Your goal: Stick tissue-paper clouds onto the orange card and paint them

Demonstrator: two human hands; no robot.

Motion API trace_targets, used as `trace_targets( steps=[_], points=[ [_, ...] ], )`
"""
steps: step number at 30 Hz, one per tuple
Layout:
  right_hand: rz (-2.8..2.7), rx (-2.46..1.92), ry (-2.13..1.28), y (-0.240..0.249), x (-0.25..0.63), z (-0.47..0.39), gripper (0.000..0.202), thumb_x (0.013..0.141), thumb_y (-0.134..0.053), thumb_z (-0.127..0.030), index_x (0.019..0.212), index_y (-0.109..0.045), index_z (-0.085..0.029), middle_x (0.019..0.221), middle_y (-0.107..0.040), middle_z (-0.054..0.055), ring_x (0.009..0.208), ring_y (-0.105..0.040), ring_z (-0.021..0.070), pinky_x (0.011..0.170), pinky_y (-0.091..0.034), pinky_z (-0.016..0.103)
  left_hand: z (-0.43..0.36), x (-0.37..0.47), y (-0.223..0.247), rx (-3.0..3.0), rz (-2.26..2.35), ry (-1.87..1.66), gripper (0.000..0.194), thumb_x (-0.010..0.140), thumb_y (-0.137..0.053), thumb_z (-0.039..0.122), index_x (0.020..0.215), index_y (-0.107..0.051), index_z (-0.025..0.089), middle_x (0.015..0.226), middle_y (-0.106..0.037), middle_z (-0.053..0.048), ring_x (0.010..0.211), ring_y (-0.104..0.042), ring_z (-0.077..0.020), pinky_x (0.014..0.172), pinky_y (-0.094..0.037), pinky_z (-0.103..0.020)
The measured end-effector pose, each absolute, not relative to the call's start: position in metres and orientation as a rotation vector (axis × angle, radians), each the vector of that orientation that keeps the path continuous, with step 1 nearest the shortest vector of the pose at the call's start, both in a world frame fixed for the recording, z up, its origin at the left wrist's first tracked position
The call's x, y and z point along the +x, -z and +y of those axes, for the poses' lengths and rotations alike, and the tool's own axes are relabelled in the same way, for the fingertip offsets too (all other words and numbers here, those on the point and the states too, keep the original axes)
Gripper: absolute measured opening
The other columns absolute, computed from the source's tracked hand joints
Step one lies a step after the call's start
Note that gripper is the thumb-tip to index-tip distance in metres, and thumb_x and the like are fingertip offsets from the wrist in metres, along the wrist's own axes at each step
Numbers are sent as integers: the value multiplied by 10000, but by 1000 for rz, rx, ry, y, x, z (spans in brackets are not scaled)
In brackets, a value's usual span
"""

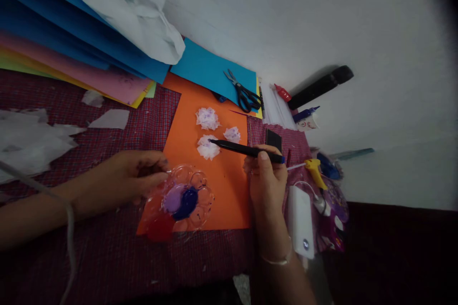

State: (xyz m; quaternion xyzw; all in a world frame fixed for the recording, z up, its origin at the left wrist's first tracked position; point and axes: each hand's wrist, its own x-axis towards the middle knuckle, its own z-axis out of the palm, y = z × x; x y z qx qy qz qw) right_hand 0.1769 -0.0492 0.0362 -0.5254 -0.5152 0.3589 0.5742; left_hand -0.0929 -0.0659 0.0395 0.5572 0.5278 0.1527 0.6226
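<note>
My right hand (266, 176) grips a slim black pen (243, 148) with a blue rear end. Its tip touches, or is just above, a crumpled white paper flower (208, 147) with a dark spot on it. Two more paper flowers, one round (207, 118) and one smaller (232, 134), bear purple dabs. All three lie on an orange sheet (229, 190). The fingers of my left hand (143, 174) pinch the rim of a clear flower-shaped paint palette (198, 181) above the sheet's lower left. Lilac and dark blue paint fill its middle.
Black-handled scissors (243, 95) rest on a blue sheet (211, 69) at the back. Stacked coloured papers (89, 64) and white paper scraps (32, 138) occupy the left. A yellow glue gun (315, 171) and a white power strip (301, 221) sit on the right, near the wall.
</note>
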Motion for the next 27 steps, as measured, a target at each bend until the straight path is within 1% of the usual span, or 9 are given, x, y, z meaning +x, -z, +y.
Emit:
trace_targets(
  steps=[3, 6, 10, 14, 20, 24, 27],
  points=[
    [-1210, -1249, -905, -32, 173, -46, 157, 890, -601, -366, 967, -593, -229, 667, -631, -29, 520, -563, 107, 506, -452, 255, -67, -92, -42, 1309, 1236, -355, 233, 844, -520, 409, 786, -552, 186, 629, -494, 59, 571, -463, -98, 511, -356, -200],
    [-1233, -1285, -935, -29, 170, -43, 174, 877, -617, -379, 949, -599, -222, 664, -634, -22, 520, -564, 107, 497, -456, 253, -67, -91, -45, 1318, 1264, -355, 227, 845, -511, 406, 784, -543, 190, 605, -486, 66, 534, -441, -87, 491, -333, -199],
    [-1209, -1320, -883, -32, 174, -42, 185, 871, -636, -381, 926, -621, -205, 643, -632, -24, 502, -555, 99, 490, -456, 246, -68, -92, -43, 1306, 1240, -356, 240, 852, -513, 419, 792, -538, 189, 625, -499, 59, 563, -467, -93, 500, -346, -198],
    [-1125, -1324, -799, -40, 182, -45, 180, 876, -640, -371, 903, -627, -194, 627, -624, -23, 501, -555, 103, 483, -444, 243, -66, -93, -38, 1321, 1216, -361, 239, 857, -516, 406, 767, -533, 185, 618, -485, 56, 560, -455, -92, 510, -354, -203],
    [-1096, -1235, -811, -45, 183, -50, 121, 887, -621, -333, 903, -625, -214, 632, -618, -25, 505, -553, 98, 483, -422, 237, -65, -93, -40, 1308, 1202, -347, 200, 849, -514, 368, 772, -527, 183, 615, -480, 54, 567, -467, -97, 507, -379, -197],
    [-1145, -1192, -863, -41, 176, -51, 116, 888, -613, -332, 930, -627, -225, 635, -630, -25, 506, -573, 108, 487, -440, 245, -65, -93, -40, 1297, 1230, -350, 199, 844, -519, 387, 813, -534, 191, 602, -495, 58, 525, -472, -97, 479, -367, -196],
    [-1201, -1203, -888, -35, 172, -48, 131, 884, -625, -340, 952, -624, -228, 667, -656, -21, 525, -591, 110, 504, -464, 246, -63, -94, -37, 1323, 1204, -344, 213, 837, -528, 403, 803, -535, 193, 603, -502, 54, 528, -480, -103, 469, -373, -193]
  ],
)
